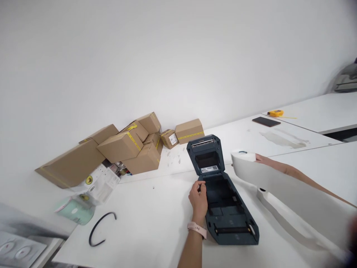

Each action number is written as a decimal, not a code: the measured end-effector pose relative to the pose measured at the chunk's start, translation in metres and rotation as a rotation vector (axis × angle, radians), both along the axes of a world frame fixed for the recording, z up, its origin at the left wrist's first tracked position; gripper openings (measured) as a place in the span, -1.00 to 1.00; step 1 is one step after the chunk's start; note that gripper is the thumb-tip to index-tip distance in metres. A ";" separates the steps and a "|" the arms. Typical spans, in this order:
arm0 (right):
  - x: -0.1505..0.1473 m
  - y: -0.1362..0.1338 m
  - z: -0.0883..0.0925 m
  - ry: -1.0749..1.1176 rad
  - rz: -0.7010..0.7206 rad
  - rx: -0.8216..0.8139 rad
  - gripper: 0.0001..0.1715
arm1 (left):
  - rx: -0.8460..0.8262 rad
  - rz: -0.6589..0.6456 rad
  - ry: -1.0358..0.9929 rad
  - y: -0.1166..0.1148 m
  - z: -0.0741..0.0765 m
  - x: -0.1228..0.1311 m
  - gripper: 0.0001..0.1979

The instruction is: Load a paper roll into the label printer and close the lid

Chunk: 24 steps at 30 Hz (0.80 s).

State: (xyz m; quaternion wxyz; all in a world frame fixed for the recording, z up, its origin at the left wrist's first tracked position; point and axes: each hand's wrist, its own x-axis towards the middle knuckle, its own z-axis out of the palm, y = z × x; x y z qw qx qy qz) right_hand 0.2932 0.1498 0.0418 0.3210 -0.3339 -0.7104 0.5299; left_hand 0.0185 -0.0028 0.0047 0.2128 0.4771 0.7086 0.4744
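Observation:
A dark blue-grey label printer (223, 197) lies on the white table with its lid raised; the roller and inner bay show. At its left edge, near the hinge, my left hand (198, 197) has its fingers curled against the casing. To the right of the printer is a long white strip of what looks like label paper (281, 186), rounded at its far end and running toward the lower right. Behind that far end, my right hand (260, 159) grips the strip, most of its fingers hidden. A narrower white band hangs below the strip.
Several cardboard boxes (122, 145) are piled against the wall, with another box (190, 131) beside them. A black curved band (96, 229) and a mint-green container (76, 210) lie at left. A phone (266, 121) and a yellow tape measure (275, 113) rest at back right.

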 end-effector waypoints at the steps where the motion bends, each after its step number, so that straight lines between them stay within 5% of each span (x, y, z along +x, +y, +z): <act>1: -0.010 -0.009 0.015 -0.008 0.109 -0.018 -0.42 | 0.000 -0.001 -0.005 0.000 0.000 0.000 -0.70; 3: -0.036 -0.028 0.044 -0.048 0.418 -0.001 -0.23 | 0.004 -0.013 -0.013 -0.002 0.002 -0.001 -0.70; 6: -0.076 -0.051 0.067 -0.273 0.613 0.109 -0.25 | 0.014 -0.046 -0.021 -0.004 0.004 -0.004 -0.71; 15: -0.120 -0.060 0.032 -0.795 0.462 0.429 -0.03 | 0.024 -0.038 -0.009 -0.006 0.004 -0.005 -0.73; 24: -0.142 -0.060 0.004 -0.952 0.424 0.567 -0.14 | 0.033 -0.059 0.021 -0.005 0.003 -0.005 -0.73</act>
